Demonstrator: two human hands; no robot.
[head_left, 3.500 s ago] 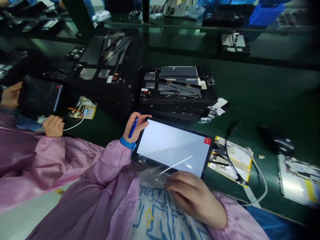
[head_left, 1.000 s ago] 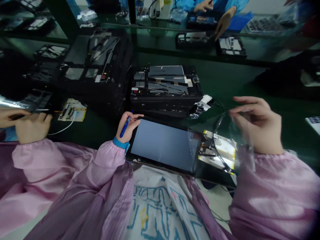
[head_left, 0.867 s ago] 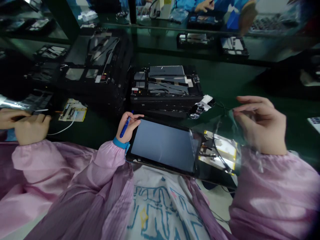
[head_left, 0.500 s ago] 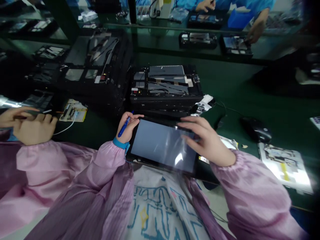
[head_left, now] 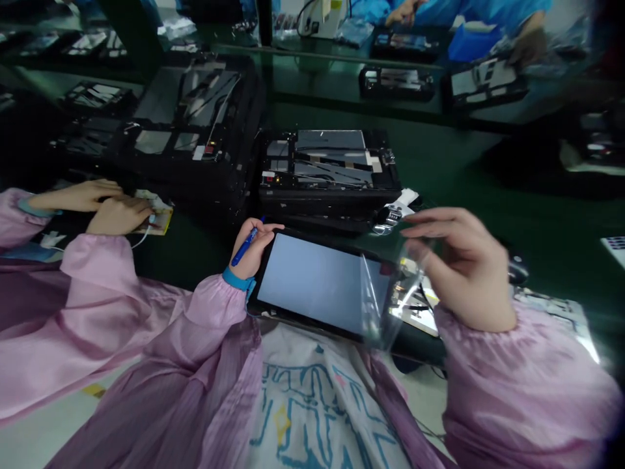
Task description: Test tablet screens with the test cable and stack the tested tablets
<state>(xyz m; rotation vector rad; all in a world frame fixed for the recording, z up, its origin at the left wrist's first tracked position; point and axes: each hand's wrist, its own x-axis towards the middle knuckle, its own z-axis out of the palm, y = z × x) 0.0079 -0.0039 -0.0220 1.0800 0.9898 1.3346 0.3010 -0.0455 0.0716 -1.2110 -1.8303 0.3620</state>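
A tablet with a pale lit screen lies tilted in front of my body. My left hand grips its left edge, and a blue pen is tucked between the fingers of that same hand. To the right, my right hand pinches a clear protective film by its upper corner. This film hangs bent over the right end of the tablet, its lower part close to or on the screen. Light glints along its folds.
Stacked tablet housings stand just behind the tablet, with a taller stack to their left. A mouse and a circuit board lie at right. At left, a co-worker's hands work over a board with a white cable.
My right hand has moved right and away from the screen, lifting the clear film off its right part. My left hand stays in place. The co-worker's hands at left have moved right onto the board.
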